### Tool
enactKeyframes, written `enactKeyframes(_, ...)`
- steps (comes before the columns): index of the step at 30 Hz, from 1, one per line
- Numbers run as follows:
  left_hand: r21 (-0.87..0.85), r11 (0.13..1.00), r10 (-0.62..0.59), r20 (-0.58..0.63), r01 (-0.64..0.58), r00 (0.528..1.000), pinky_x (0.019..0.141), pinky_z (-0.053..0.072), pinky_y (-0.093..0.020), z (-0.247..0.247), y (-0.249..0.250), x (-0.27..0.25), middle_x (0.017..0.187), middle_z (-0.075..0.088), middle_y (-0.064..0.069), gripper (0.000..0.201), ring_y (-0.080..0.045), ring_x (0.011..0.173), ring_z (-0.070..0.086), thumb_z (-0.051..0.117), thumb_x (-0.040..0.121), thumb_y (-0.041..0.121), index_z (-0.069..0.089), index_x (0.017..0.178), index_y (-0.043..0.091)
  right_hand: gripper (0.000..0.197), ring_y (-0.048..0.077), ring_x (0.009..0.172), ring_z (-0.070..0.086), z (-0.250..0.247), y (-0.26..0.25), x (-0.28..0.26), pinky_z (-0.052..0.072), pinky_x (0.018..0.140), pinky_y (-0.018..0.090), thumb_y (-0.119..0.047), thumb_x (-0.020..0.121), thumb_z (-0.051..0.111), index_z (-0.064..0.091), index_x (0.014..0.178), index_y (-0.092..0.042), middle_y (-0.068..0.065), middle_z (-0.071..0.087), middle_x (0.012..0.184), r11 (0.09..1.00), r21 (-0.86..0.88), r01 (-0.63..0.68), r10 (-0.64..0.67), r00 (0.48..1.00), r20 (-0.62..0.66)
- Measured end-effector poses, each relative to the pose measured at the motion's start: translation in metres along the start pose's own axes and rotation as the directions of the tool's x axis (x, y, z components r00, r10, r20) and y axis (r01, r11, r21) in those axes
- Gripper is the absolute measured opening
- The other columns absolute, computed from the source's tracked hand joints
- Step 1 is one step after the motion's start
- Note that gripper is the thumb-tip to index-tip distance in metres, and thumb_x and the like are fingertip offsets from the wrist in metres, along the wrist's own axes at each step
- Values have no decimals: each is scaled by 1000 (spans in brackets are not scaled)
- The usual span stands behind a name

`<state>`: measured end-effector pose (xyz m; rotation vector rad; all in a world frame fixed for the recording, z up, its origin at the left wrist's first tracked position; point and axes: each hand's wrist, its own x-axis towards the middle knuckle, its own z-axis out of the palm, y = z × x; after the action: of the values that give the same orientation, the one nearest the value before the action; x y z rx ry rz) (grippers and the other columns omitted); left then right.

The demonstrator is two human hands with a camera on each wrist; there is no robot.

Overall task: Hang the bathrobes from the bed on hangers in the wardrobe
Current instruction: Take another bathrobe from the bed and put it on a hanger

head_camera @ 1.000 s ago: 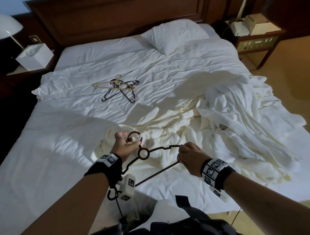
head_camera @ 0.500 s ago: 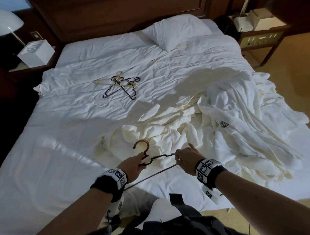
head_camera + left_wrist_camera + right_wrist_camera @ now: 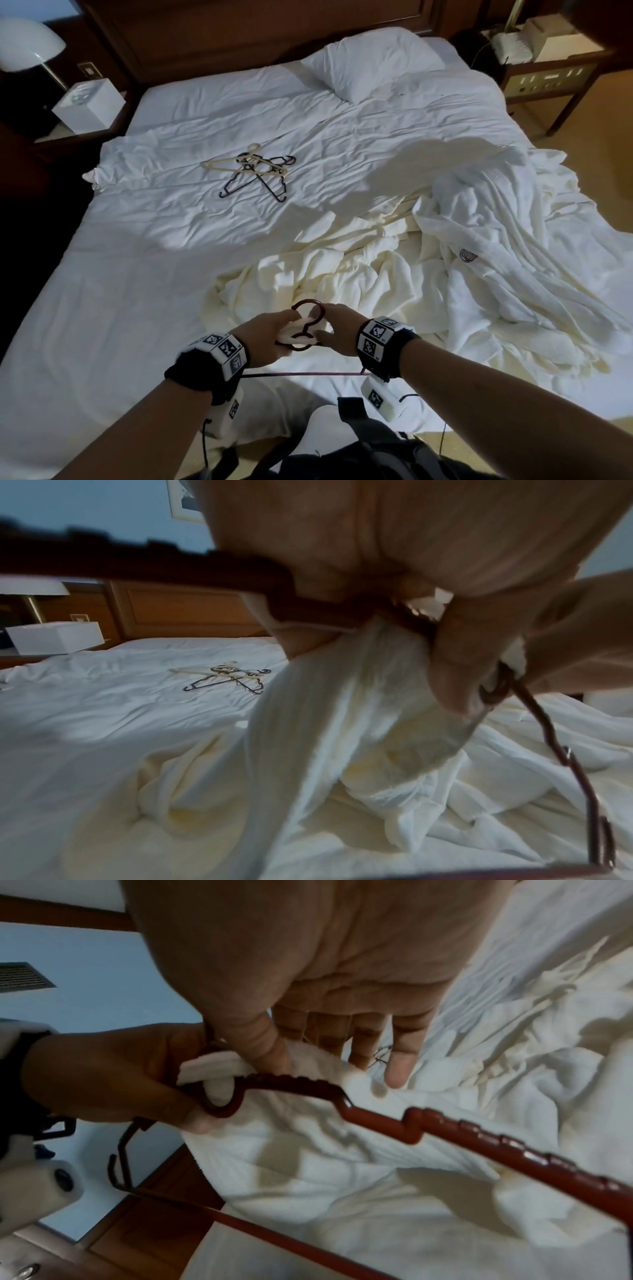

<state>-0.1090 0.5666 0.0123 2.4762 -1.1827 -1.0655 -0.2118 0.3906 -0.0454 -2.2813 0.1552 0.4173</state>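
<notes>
Near the bed's (image 3: pixel 102 308) foot edge, left hand (image 3: pixel 263 334) clamps hanger (image 3: pixel 377 1118) neck and soft, floppy bathrobe (image 3: pixel 308 274); right hand (image 3: pixel 337 329) pinches its collar.

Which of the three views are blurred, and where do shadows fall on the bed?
Head view: sharp; a large shadow crosses the bed. Left wrist view: left hand and red hanger blurred. Right wrist view: hanger's far arm smeared, right hand dim.

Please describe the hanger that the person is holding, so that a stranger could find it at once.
On the white bed, look at the near edge, where both hands meet over the cream bathrobe. The reddish-brown hanger is there, the left hand gripping its neck. Unlike the spare hangers lying mid-bed, it is lifted and has cloth through it.
</notes>
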Motion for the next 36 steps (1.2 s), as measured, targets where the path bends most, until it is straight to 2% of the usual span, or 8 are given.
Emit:
enactKeyframes(4,33,999,-42,87,40,995,69,40,-22,-6,6,-1,102,60,4,51,-16,86,57,74,81,33,46,122,23,24,29,93,59,1,0,0,45,79,34,-23,94,42,47,118,-19,6,60,98,999,-19,-40,40,998,37)
enactKeyframes(10,-57,998,-19,-62,15,998,68,46,-30,0,0,0,86,64,1,18,-19,76,60,60,92,37,48,99,25,28,23,91,49,-24,9,-6,35,80,32,-40,90,48,43,114,-25,-6,57,77,976,-216,-21,10,999,-50)
enactKeyframes(14,-8,1000,-4,-158,3,987,69,49,-33,3,8,6,90,66,0,18,-20,76,61,55,94,35,49,109,28,28,28,93,58,-37,23,-5,47,78,35,-29,85,52,44,112,-25,2,61,99,947,-316,-53,44,998,-36)
enactKeyframes(18,6,1000,15,-270,-13,963,79,51,-36,-6,18,11,102,68,-3,29,-27,91,64,55,94,35,50,121,25,28,25,80,55,-53,39,-8,47,70,33,-22,86,54,44,111,-27,-2,55,106,947,-305,-102,37,976,-212)
enactKeyframes(22,-20,995,84,-392,-100,916,77,51,-36,-15,29,9,105,70,-1,31,-26,96,64,53,89,35,38,116,40,47,29,79,54,-67,55,-11,37,63,29,-7,79,56,44,120,-25,1,48,115,930,-298,-217,110,935,-338)
enactKeyframes(27,-11,984,158,-436,-180,886,84,52,-32,-28,51,4,117,68,13,54,-16,108,63,48,91,35,29,120,75,34,31,81,56,-86,66,-14,34,62,32,-9,82,52,47,114,-21,6,46,115,890,-275,-365,218,868,-446)
enactKeyframes(31,-32,975,183,-443,-219,878,91,51,-26,-43,52,1,115,62,34,58,-2,115,59,54,94,29,33,134,65,24,35,90,61,-117,91,-24,44,74,36,-28,93,41,50,115,-28,8,52,118,820,-331,-468,236,802,-549)
enactKeyframes(36,-13,989,103,-641,-145,760,76,49,-29,-54,43,7,108,71,2,34,-23,99,64,56,90,32,50,124,36,56,34,110,57,-141,85,-32,49,76,37,-8,83,52,39,136,-24,5,43,139,827,-282,-486,311,814,-491)
